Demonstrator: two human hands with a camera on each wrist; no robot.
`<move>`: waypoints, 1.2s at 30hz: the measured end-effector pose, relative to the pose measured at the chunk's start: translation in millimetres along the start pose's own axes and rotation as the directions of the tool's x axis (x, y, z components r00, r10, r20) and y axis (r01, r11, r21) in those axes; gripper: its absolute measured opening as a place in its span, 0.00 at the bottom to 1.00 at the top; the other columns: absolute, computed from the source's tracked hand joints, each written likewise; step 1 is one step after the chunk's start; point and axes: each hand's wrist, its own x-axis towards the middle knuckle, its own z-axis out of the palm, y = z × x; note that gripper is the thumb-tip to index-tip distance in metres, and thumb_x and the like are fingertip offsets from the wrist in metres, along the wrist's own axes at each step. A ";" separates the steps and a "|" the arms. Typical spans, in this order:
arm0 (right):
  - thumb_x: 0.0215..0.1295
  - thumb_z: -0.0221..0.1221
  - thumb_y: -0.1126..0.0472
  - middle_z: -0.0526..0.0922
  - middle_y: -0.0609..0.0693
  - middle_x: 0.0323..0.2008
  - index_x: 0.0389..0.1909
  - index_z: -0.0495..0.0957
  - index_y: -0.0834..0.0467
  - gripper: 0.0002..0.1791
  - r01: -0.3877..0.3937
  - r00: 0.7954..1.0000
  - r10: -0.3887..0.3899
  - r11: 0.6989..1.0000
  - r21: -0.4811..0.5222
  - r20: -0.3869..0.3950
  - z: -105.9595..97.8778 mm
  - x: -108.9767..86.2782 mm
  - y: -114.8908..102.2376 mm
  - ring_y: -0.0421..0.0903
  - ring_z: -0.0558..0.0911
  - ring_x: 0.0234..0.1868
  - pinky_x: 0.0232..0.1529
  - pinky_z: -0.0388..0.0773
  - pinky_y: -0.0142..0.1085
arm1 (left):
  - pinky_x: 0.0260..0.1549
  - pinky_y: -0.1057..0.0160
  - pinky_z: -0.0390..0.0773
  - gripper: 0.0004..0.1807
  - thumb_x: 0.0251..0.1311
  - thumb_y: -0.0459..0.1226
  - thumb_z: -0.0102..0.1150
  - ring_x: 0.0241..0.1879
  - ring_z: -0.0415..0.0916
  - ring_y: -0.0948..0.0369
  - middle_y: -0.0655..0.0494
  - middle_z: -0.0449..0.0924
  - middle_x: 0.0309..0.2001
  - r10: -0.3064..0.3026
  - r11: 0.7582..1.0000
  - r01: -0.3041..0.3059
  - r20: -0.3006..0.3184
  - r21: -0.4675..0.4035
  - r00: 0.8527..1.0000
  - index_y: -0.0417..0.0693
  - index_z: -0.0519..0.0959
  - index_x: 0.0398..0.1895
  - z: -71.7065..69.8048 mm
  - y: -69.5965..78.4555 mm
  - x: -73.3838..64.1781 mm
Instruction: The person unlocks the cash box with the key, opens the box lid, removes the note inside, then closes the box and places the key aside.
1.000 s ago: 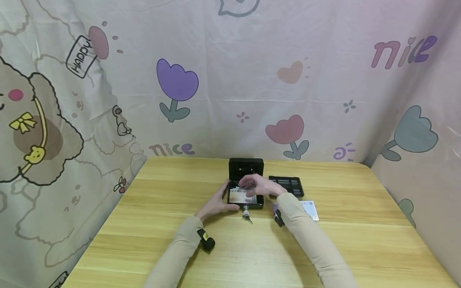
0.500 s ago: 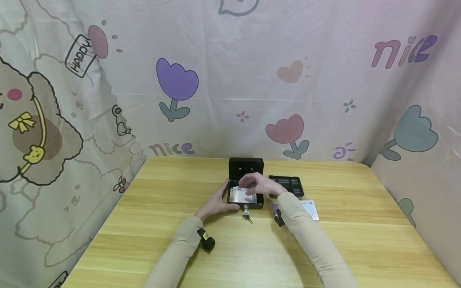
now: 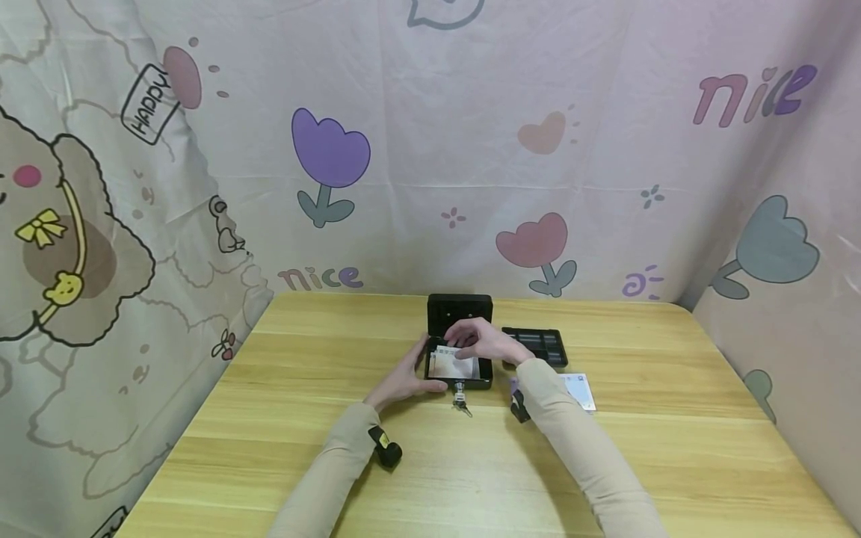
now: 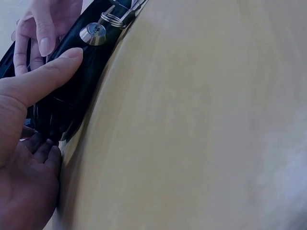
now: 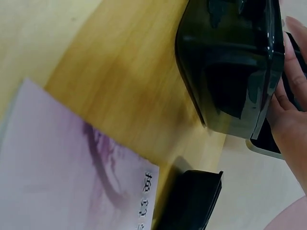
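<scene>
A small black cash box [image 3: 487,373] stands on the table with its lid [image 3: 460,308] raised. My left hand [image 3: 401,385] grips its left end, the thumb on the front wall near the round lock [image 4: 93,34] and the fingers around the side. A ring with keys [image 3: 461,407] hangs from that lock. Light printed cards [image 3: 449,366] lie inside the box. My right hand [image 3: 486,343] reaches in over them from the right, fingers bent at their back edge and thumb across their upper right part. I cannot tell whether it pinches a card.
A black compartment tray [image 3: 550,347] lies right of the box, partly behind my right wrist. In front of the tray lies a pale card with purple print [image 3: 580,391], partly under the right sleeve. The wooden table [image 3: 323,351] meets a printed cloth [image 3: 417,246] at the back.
The right hand has risen slightly toward the lid. The cards under it have shifted a little back and left, showing more of their face. The left hand and box have stayed put.
</scene>
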 end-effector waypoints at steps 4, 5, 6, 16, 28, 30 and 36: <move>0.60 0.67 0.69 0.85 0.58 0.44 0.54 0.80 0.63 0.19 -0.004 1.000 0.004 1.000 0.008 -0.008 -0.1 1.2 0.2 0.44 0.80 0.42 0.47 0.82 0.34 | 0.79 0.39 0.47 0.66 0.50 0.45 0.78 0.81 0.42 0.43 0.44 0.36 0.83 -0.004 1.000 0.004 0.001 -0.006 1.000 0.48 0.39 0.82 0.0 0.0 0.1; 0.60 0.68 0.68 0.85 0.57 0.44 0.53 0.80 0.63 0.19 -0.007 1.000 0.007 1.000 0.009 -0.009 -0.1 1.4 0.2 0.43 0.80 0.41 0.46 0.81 0.33 | 0.79 0.39 0.47 0.66 0.50 0.46 0.78 0.81 0.42 0.43 0.44 0.36 0.83 -0.005 1.000 0.005 0.000 -0.006 1.000 0.47 0.39 0.82 0.1 0.0 0.1; 0.60 0.68 0.68 0.85 0.57 0.43 0.53 0.80 0.63 0.19 -0.009 1.000 0.009 1.000 0.011 -0.009 -0.1 1.6 0.2 0.43 0.80 0.41 0.45 0.81 0.32 | 0.79 0.39 0.47 0.66 0.50 0.46 0.78 0.81 0.42 0.43 0.44 0.36 0.83 -0.007 1.000 0.007 -0.001 -0.004 1.000 0.47 0.39 0.82 0.1 0.0 0.1; 0.60 0.67 0.69 0.86 0.56 0.42 0.52 0.81 0.63 0.18 -0.002 1.000 0.003 0.999 0.040 -0.025 2.2 1.3 1.4 0.42 0.81 0.41 0.45 0.82 0.32 | 0.78 0.39 0.49 0.66 0.51 0.46 0.77 0.81 0.43 0.43 0.43 0.37 0.83 -0.007 1.000 0.007 -0.005 -0.002 1.000 0.47 0.38 0.82 0.4 0.8 -0.3; 0.61 0.65 0.73 0.86 0.59 0.43 0.51 0.82 0.64 0.16 0.020 0.998 -0.017 0.999 0.046 -0.059 3.4 0.3 3.7 0.44 0.84 0.41 0.45 0.84 0.32 | 0.79 0.39 0.47 0.66 0.50 0.46 0.77 0.81 0.41 0.44 0.44 0.37 0.83 -0.002 1.000 0.002 -0.004 -0.002 1.000 0.49 0.38 0.83 0.1 0.1 1.2; 0.61 0.64 0.72 0.86 0.58 0.42 0.49 0.82 0.63 0.15 0.017 0.996 -0.014 0.999 0.030 -0.086 2.7 -0.4 3.4 0.44 0.84 0.40 0.44 0.84 0.32 | 0.79 0.39 0.46 0.66 0.50 0.46 0.77 0.81 0.40 0.44 0.45 0.36 0.83 -0.003 1.000 0.003 -0.001 0.002 1.000 0.49 0.38 0.83 -0.2 0.0 1.2; 0.63 0.63 0.73 0.87 0.64 0.43 0.48 0.83 0.66 0.12 0.011 0.984 -0.003 0.999 0.048 -0.176 0.9 -1.9 3.4 0.55 0.86 0.43 0.44 0.82 0.33 | 0.79 0.40 0.46 0.67 0.51 0.46 0.77 0.81 0.41 0.43 0.44 0.35 0.83 0.006 1.000 -0.006 0.003 0.007 1.000 0.46 0.37 0.82 -1.0 -0.3 0.9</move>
